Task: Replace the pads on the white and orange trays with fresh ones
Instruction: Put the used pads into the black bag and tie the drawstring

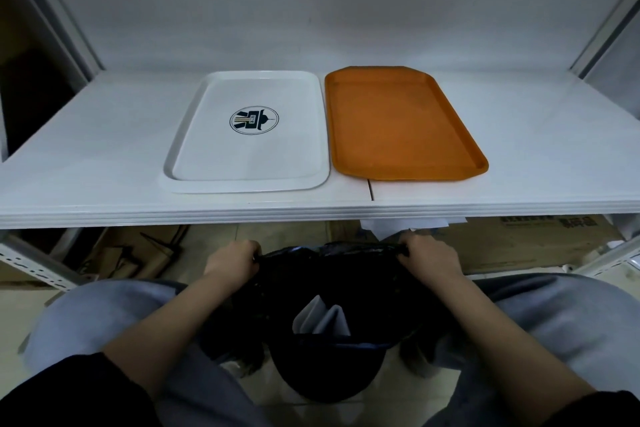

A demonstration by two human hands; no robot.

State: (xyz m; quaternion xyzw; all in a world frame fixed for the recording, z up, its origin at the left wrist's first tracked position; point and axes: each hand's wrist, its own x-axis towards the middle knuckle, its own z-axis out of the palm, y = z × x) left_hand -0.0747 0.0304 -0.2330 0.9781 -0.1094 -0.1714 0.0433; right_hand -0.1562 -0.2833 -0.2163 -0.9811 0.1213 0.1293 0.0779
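Observation:
A white tray (pixel 194 136) with a round dark logo lies on the white shelf, and an orange tray (pixel 398 125) lies right beside it. Neither tray has a pad on it. Below the shelf edge, between my knees, a black bin bag (pixel 329 284) stands open. My left hand (pixel 232 262) grips the bag's rim on the left and my right hand (pixel 427 255) grips it on the right, stretching the mouth wide. Folded white pads (pixel 320 319) lie inside the bag.
The white shelf (pixel 104 149) is backed by a grey wall with metal uprights at both sides. Under it are cardboard boxes (pixel 519 246), some white paper (pixel 391 224) and a tiled floor. My grey-trousered legs flank the bag.

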